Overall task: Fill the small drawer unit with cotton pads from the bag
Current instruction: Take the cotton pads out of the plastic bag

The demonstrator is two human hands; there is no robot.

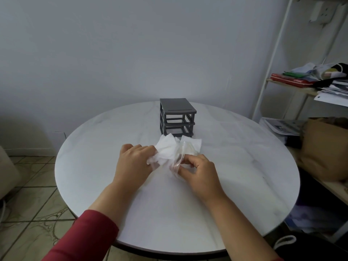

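A small dark grey drawer unit point(177, 116) stands at the far middle of the round white table point(94, 157). Its front slots look like bare frames with no drawers visible. Just in front of it lies a clear plastic bag point(178, 159) with white cotton pads point(167, 149) bunched at its mouth. My left hand point(133, 162) grips the white pads at the bag's left side. My right hand point(197, 172) pinches the clear plastic of the bag on the right. Both hands rest low over the tabletop.
A white metal shelf point(271, 78) stands at the right with papers, red folders and a brown paper bag point(323, 147). A plain wall is behind the table. Tiled floor shows at the lower left.
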